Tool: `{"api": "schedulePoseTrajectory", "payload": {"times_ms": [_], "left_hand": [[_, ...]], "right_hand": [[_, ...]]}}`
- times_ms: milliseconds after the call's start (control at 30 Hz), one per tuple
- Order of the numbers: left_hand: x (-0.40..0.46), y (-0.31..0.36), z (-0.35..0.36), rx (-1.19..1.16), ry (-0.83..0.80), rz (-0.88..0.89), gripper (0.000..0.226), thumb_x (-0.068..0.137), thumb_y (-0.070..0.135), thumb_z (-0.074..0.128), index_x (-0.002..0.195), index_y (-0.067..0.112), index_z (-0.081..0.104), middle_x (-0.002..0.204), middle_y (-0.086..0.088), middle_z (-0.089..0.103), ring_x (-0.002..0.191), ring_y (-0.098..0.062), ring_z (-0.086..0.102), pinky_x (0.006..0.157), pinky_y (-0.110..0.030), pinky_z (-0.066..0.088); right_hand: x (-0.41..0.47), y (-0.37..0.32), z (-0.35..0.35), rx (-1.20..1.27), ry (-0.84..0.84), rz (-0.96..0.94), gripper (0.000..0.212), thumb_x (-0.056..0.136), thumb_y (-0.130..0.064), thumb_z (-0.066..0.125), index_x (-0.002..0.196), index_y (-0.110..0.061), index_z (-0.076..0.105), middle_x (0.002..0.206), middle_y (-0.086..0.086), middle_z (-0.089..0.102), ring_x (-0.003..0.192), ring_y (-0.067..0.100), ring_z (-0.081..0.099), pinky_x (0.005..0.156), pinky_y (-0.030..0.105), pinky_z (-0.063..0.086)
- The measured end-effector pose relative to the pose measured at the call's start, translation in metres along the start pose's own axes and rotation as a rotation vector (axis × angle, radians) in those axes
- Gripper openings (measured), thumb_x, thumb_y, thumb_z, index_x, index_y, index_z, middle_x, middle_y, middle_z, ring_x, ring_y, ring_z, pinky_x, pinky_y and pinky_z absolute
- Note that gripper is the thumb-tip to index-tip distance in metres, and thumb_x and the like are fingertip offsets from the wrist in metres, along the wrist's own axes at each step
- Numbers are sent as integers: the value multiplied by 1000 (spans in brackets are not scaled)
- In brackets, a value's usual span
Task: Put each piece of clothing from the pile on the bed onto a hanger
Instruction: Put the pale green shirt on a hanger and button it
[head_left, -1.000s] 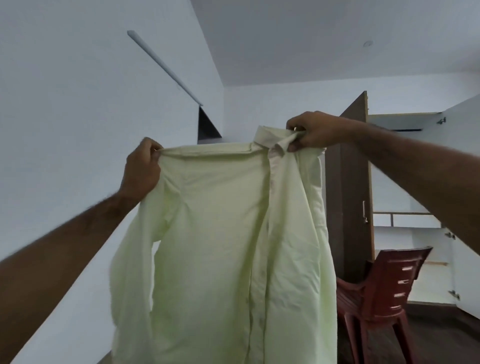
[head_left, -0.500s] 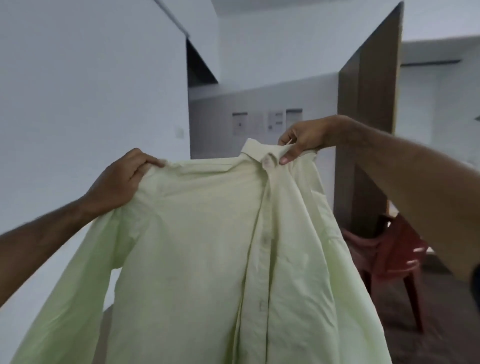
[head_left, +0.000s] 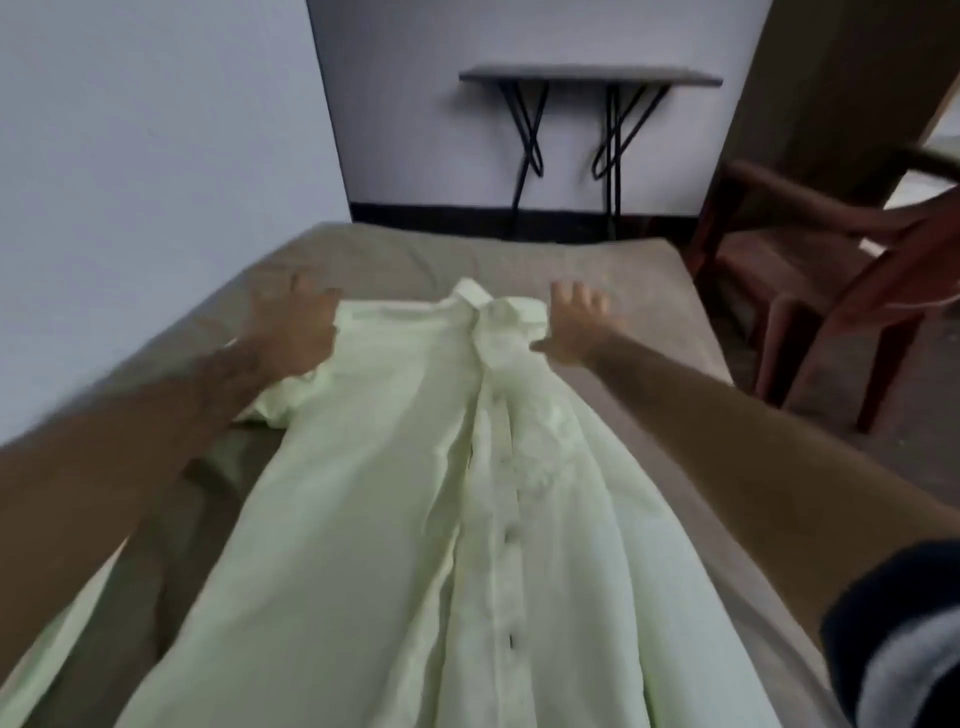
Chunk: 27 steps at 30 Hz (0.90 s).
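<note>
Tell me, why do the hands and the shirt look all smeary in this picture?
In the head view the camera and arms are moving, so the left hand and right hand smear, as does the chair; the shirt is soft too, though its buttons show. The light is dim and even, with no glare. The wide lens makes the arms look huge near the edges.

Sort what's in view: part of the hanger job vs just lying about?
Job:
- pale green shirt, spread buttoned-side up on the bed
- left hand and right hand, at its shoulders

Lying about:
- red plastic chair
- wall-side table
- wooden door

No hanger in view.
</note>
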<state>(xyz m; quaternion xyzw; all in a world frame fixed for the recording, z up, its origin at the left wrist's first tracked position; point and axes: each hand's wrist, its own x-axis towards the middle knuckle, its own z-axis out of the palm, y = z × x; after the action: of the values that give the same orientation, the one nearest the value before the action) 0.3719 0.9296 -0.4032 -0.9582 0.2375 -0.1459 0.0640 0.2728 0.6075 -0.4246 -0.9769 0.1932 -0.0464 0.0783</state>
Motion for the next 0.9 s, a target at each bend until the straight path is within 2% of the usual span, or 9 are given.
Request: {"api": "schedulePoseTrajectory", "payload": {"times_ms": [133,233,333,467,600,667,800,867,900], "left_hand": [[-46,64,95,-298,-160,315,54,103,44,43,153,28,33,166,0,18,151,-24,22,120,-50,21],[-90,77,136,-269,-285,315,57,105,48,23,159,31,16,167,4,13,153,-19,14,123,-47,16],[-117,82,123,-337,-211,259,53,104,44,21,154,26,32,161,-1,32,146,-23,33,117,-47,28],[-185,114,83,-513,-174,394,64,95,49,27,144,14,47,144,-7,51,128,-25,53,104,-45,45],[-267,119,68,-458,-332,394,91,84,64,33,157,11,23,161,-10,30,147,-25,32,120,-44,26],[-297,114,54,-410,-387,362,98,77,65,22,155,6,25,161,-14,28,150,-27,27,121,-41,19],[-344,94,26,-418,-429,325,73,91,45,42,155,12,29,155,-7,38,140,-27,42,113,-41,36],[-362,79,13,-390,-485,355,69,90,23,51,155,18,29,154,-3,38,134,-27,46,106,-43,42],[-373,72,6,-366,-523,352,68,88,26,47,153,21,30,154,0,37,134,-26,46,104,-43,43]], "right_hand": [[-39,49,115,30,-135,-24,61,99,-56,45,150,-27,30,156,9,29,141,38,31,112,56,28],[-62,63,124,154,-101,-32,57,101,-52,43,149,-23,36,154,8,36,141,33,34,114,50,25],[-103,69,107,281,-99,29,58,98,-46,52,149,-22,37,152,7,39,140,31,35,112,46,28],[-198,90,86,255,-97,102,55,98,-45,52,149,-30,38,141,10,46,131,35,43,109,47,37],[-257,115,71,267,-274,50,41,100,-27,55,141,-29,50,138,11,58,118,31,57,98,35,45],[-267,129,55,206,-202,105,36,98,-13,50,131,-26,60,129,13,63,107,30,60,85,31,47],[-295,127,13,-365,127,223,34,91,-16,49,122,-21,63,126,12,49,115,36,45,95,49,39],[-331,93,4,-311,26,11,38,93,-23,49,131,-23,57,134,9,47,120,32,45,99,48,39],[-355,73,4,-211,-74,-79,39,97,-32,49,135,-24,54,135,6,51,121,29,49,100,45,40]]}}
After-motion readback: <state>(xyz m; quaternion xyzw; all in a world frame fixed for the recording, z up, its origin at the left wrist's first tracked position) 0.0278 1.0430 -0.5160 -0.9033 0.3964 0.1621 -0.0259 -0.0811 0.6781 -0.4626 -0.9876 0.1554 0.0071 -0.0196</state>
